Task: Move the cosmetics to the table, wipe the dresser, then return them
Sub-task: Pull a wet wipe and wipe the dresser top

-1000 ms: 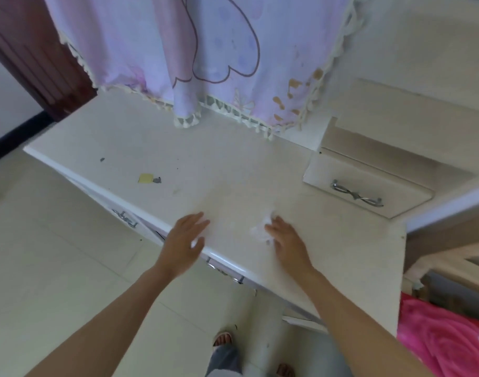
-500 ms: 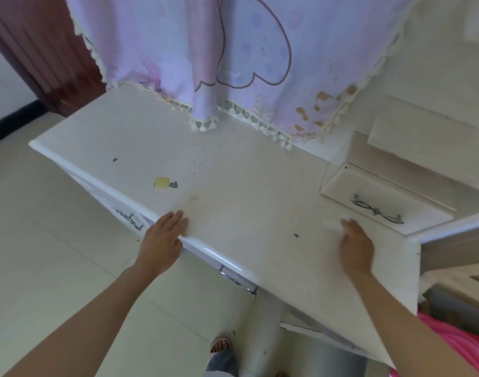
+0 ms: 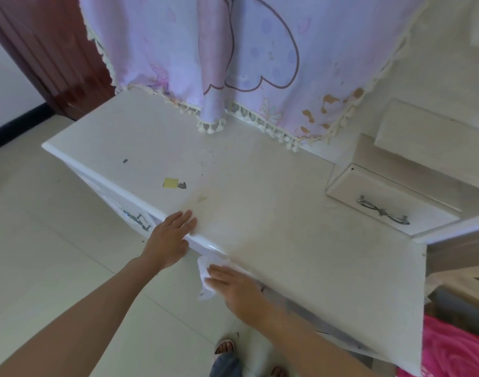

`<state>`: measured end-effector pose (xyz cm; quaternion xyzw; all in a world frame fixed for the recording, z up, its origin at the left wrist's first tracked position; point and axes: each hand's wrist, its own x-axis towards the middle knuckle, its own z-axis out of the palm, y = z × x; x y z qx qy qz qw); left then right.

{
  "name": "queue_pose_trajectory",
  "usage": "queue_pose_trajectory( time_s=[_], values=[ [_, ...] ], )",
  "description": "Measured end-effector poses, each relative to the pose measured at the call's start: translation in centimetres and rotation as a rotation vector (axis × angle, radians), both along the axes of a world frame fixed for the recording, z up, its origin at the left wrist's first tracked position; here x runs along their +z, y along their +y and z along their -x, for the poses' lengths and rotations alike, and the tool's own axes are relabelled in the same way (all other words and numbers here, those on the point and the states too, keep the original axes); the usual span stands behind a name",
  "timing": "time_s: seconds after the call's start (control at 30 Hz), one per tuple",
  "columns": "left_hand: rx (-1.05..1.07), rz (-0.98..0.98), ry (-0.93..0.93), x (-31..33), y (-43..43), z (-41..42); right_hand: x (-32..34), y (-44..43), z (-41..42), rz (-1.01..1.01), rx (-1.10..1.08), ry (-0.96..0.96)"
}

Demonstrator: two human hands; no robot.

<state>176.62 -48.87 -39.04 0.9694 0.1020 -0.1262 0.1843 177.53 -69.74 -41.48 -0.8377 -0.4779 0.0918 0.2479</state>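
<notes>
The cream dresser top [image 3: 273,186] is bare of cosmetics, with a yellow scrap [image 3: 170,183] and small dark specks on its left part. My left hand [image 3: 169,239] rests flat on the front edge, fingers apart, holding nothing. My right hand [image 3: 234,288] is at the front edge just below the top, pressing a white tissue [image 3: 205,278] that hangs off the edge. No cosmetics are in view.
A lilac cloth with tassels [image 3: 246,63] hangs over the back of the dresser. A small raised drawer unit [image 3: 390,205] sits at the right. A dark red door [image 3: 42,50] is at the left, pink bedding [image 3: 456,349] at lower right. My feet [image 3: 224,346] stand on tiled floor.
My right hand swept the tissue from the right side of the top back to the front edge near the left hand. My left hand stays on the front edge.
</notes>
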Motion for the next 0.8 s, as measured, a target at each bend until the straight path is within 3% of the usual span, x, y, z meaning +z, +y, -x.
queue_pose_trajectory(
  time_s=[0.07,0.17,0.3,0.43,0.57,0.7,0.8],
  values=[
    [-0.02,-0.004,0.011,0.3,0.3,-0.1,0.6,-0.5,-0.6,-0.113,-0.043,-0.028],
    [-0.046,-0.029,0.036,0.6,0.5,-0.2,1.2,-2.8,-5.1,-0.164,-0.368,-0.082],
    [-0.046,-0.038,0.04,0.5,0.4,-0.3,2.2,-7.8,-12.0,-0.039,-0.757,-0.023],
    [-0.038,-0.037,0.061,0.3,0.4,-0.4,1.2,-10.8,-14.9,0.118,-0.887,0.045],
    [-0.052,-0.044,0.069,0.6,0.6,-0.5,0.0,-8.1,-14.2,0.133,-0.829,0.029],
    [-0.06,-0.042,0.077,0.8,0.7,-0.6,-0.9,-2.3,-10.8,0.061,-0.513,-0.021],
    [-0.061,-0.039,0.069,0.9,0.8,-0.6,-0.8,0.4,-7.1,0.041,-0.125,-0.059]
  ],
)
